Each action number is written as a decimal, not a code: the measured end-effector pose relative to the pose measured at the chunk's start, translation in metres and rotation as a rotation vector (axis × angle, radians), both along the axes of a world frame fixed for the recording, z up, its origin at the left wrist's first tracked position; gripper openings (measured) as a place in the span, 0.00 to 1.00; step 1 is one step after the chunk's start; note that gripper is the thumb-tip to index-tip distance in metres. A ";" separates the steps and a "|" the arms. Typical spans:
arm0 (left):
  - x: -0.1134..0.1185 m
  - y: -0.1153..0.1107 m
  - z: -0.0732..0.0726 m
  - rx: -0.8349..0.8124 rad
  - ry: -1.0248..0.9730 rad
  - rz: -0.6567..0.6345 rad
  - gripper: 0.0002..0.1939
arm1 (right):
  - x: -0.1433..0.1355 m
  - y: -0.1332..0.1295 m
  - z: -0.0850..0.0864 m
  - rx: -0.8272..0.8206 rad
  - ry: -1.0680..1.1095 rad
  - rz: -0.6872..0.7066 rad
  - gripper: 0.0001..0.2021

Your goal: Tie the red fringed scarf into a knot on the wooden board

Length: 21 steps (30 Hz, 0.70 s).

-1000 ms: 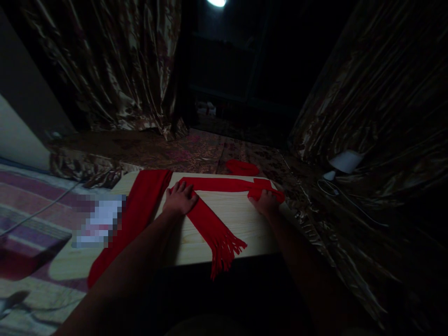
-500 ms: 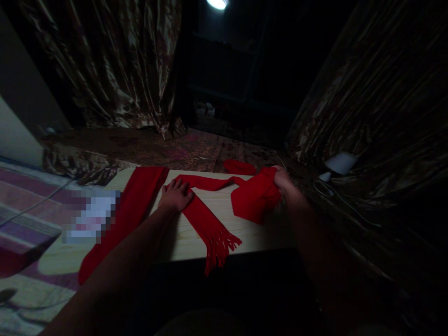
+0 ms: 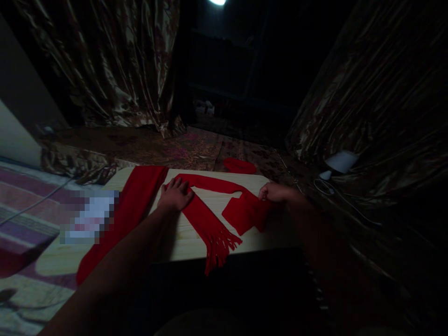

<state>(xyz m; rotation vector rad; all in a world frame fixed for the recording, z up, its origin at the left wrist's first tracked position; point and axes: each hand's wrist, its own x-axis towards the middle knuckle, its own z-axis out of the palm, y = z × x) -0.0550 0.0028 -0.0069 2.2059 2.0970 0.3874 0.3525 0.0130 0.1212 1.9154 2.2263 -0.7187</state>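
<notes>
A red scarf [image 3: 205, 217] with a fringed end lies bent across a pale wooden table [image 3: 191, 240]. My left hand [image 3: 176, 194] rests flat on it at the bend, fingers spread. The fringe hangs over the table's near edge. From the bend a strip runs along the far side to a bunched, folded part on the right. There my right hand [image 3: 273, 192] is closed on the red cloth, fingers curled in a pinch. Shadow hides some of the cloth below this hand.
Another long red cloth [image 3: 128, 214] lies across the table's left part, beside a blurred white item [image 3: 89, 217]. A red bundle [image 3: 240, 165] sits past the far edge. A small white lamp [image 3: 341, 162] with a cable stands at right. Striped bedding [image 3: 28, 196] is at left.
My right hand has come down and left with the bunched scarf part, which now lies lower and flatter. The strip along the far side is straighter. My left hand stays put.
</notes>
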 end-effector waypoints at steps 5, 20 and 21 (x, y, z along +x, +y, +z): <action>0.001 0.000 0.000 0.001 -0.001 0.001 0.36 | -0.047 -0.007 -0.010 0.314 0.168 0.168 0.15; 0.000 0.000 -0.001 0.013 -0.062 0.005 0.39 | -0.067 0.034 -0.033 0.554 -0.496 0.157 0.23; 0.000 0.000 -0.001 0.019 -0.069 0.005 0.39 | -0.063 0.036 -0.036 0.540 -0.509 0.166 0.24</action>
